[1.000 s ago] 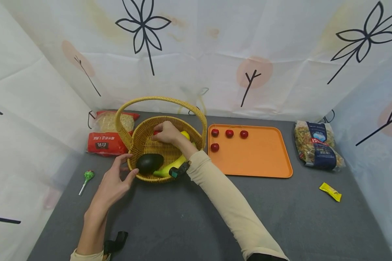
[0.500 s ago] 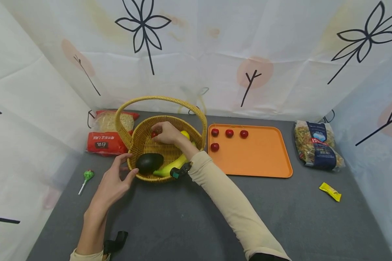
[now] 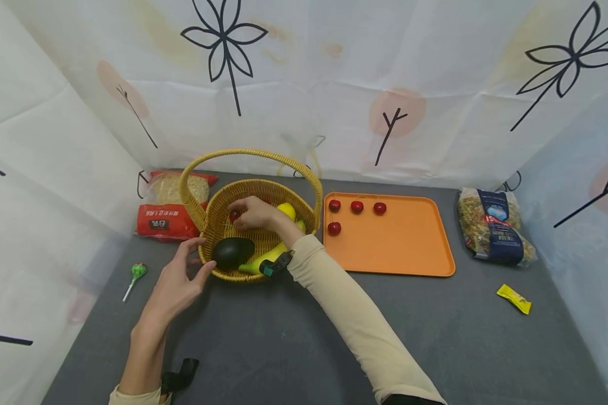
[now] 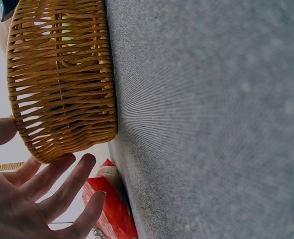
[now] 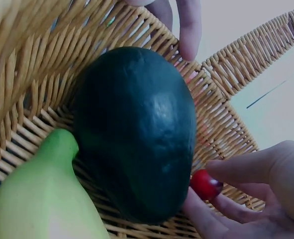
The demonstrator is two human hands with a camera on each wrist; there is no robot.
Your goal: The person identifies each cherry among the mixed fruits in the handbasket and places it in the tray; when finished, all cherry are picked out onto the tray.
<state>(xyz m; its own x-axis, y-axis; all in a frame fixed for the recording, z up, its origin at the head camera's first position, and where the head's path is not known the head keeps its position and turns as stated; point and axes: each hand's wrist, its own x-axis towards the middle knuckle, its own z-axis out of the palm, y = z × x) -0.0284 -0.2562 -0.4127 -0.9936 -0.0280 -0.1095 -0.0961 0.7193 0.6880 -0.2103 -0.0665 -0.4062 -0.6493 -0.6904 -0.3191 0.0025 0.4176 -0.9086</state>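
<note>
In the head view, my right hand (image 3: 253, 214) reaches into the yellow wicker basket (image 3: 223, 194) and pinches a cherry (image 3: 235, 215) near the left inner wall. The right wrist view shows that cherry (image 5: 205, 184) between thumb and fingers, right beside the avocado (image 5: 137, 129). A banana (image 3: 255, 265) lies to the avocado's right in the basket, with a yellow fruit (image 3: 286, 211) behind it, partly covered by my arm. My left hand (image 3: 177, 284) rests its thumb and fingertips on the basket's left side, fingers spread, as the left wrist view also shows.
An orange tray (image 3: 395, 242) with several cherries stands right of the basket. Behind the basket's left side lies a red food bag (image 3: 167, 219). A lollipop (image 3: 138, 271) lies at left; a pasta bag (image 3: 494, 225) and a yellow wrapped candy (image 3: 514, 298) lie at right.
My right hand has moved slightly left and nearer within the basket, with the cherry in its fingers. The left hand keeps its place at the basket's side.
</note>
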